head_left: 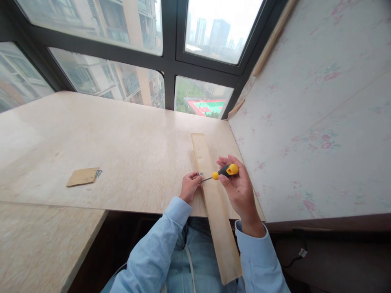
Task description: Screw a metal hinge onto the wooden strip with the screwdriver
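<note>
A long pale wooden board (218, 211) lies across the marble-patterned surface, its near end sticking out past the edge above my lap. My left hand (190, 187) is at the board's left side, thumb and fingers pinching a small shiny metal piece (200, 174) against it; its exact shape is too small to make out. In my right hand (241, 191) is a screwdriver (225, 171) with a yellow and black handle. Its shaft points left, and the tip meets the board's left edge beside my left fingertips. Whether a screw sits under the tip is hidden.
To the left, a small tan rectangular piece (82, 177) lies flat, with several screws (98, 173) at its right end. Dark-framed windows (169, 61) rise behind the surface. A flower-patterned wall (305, 134) closes off the right side. A cable (295, 260) hangs below at right.
</note>
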Demonstrator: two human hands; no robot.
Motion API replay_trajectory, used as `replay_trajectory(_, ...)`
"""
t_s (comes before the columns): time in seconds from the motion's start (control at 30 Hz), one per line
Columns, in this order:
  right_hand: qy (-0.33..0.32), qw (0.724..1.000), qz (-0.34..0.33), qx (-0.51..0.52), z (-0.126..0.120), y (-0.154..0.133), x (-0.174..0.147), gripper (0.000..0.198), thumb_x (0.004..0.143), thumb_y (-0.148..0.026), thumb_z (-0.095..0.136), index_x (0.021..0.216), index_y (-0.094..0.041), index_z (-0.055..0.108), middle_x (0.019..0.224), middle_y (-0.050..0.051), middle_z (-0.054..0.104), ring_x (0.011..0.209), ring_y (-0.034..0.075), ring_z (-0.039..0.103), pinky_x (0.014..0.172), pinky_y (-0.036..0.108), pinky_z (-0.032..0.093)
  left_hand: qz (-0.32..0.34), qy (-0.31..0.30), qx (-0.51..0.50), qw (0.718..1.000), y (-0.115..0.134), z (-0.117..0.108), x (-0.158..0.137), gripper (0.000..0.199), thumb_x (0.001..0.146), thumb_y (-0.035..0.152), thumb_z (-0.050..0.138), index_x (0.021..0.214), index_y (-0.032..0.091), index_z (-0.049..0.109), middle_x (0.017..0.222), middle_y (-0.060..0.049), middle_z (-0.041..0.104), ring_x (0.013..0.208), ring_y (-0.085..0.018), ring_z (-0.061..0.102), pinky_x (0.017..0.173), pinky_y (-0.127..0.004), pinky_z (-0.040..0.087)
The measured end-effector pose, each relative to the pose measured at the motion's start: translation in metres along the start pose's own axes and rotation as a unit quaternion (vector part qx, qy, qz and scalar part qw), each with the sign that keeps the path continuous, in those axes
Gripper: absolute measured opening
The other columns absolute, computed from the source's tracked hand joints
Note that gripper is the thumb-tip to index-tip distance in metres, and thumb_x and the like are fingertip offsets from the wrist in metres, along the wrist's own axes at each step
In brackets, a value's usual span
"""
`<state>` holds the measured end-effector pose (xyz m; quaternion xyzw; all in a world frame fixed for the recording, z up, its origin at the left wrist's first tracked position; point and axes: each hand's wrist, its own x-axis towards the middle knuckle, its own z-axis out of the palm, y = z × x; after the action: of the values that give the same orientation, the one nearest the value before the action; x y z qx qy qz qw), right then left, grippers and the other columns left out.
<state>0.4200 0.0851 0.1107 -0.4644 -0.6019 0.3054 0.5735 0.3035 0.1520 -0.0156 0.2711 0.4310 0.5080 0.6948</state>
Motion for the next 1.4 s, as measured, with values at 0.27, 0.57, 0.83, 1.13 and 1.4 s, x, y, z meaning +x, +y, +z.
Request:
replay_trajectory(0.27, 0.157, 0.974, -0.022, -0.159, 0.005, 0.016, 0.005, 0.046, 0.078, -0.050, 0.074, 0.106, -0.023, 0.050, 0.099, 0.005, 0.059, 0.090, 0.020, 0.059, 0.089, 0.042, 0.052, 0.000, -0.012, -0.007, 1.000, 0.003, 0.001, -0.003, 0.034, 0.058, 0.026, 0.082, 0.086, 0.013, 0.069, 0.085, -0.007, 0.071, 0.073, -0.017, 0.064, 0.064, -0.029, 0.051)
replay_trajectory(0.57, -0.014, 0.995, 0.028, 0.092, -0.007, 0.003, -0.004, 0.051, 0.092, -0.032, 0.060, 0.140, -0.030, 0.042, 0.152, 0.010, 0.041, 0.141, 0.024, 0.041, 0.115, 0.048, 0.038, 0.005, 0.004, 0.014, 1.000, -0.001, 0.000, 0.000, 0.032, 0.059, 0.025, 0.082, 0.087, 0.013, 0.071, 0.081, -0.005, 0.069, 0.067, -0.013, 0.060, 0.061, -0.025, 0.050)
replay_trajectory(0.83, 0.052, 0.993, -0.047, -0.098, -0.008, 0.006, 0.004, 0.039, 0.080, -0.036, 0.076, 0.114, -0.025, 0.059, 0.110, 0.007, 0.063, 0.103, 0.023, 0.064, 0.094, 0.045, 0.054, 0.004, -0.009, -0.015, 1.000, 0.007, 0.003, -0.005, 0.031, 0.057, 0.026, 0.083, 0.083, 0.014, 0.072, 0.082, -0.006, 0.070, 0.071, -0.015, 0.063, 0.063, -0.026, 0.050)
replay_trajectory(1.13, 0.013, 0.999, -0.027, 0.016, -0.004, 0.008, -0.002, 0.060, 0.090, -0.037, 0.063, 0.143, -0.032, 0.035, 0.144, 0.010, 0.045, 0.133, 0.024, 0.048, 0.107, 0.047, 0.046, 0.010, -0.006, -0.006, 1.000, 0.002, 0.001, -0.003, 0.031, 0.059, 0.024, 0.081, 0.087, 0.013, 0.073, 0.085, -0.007, 0.070, 0.071, -0.015, 0.062, 0.063, -0.026, 0.051)
replay_trajectory(1.4, 0.000, 1.000, -0.026, -0.005, -0.010, 0.001, -0.004, 0.044, 0.091, -0.032, 0.064, 0.133, -0.027, 0.050, 0.128, 0.010, 0.061, 0.118, 0.024, 0.061, 0.100, 0.046, 0.052, 0.008, -0.005, -0.002, 1.000, 0.003, 0.003, -0.003, 0.030, 0.058, 0.023, 0.080, 0.085, 0.013, 0.073, 0.082, -0.006, 0.070, 0.069, -0.015, 0.062, 0.062, -0.026, 0.050)
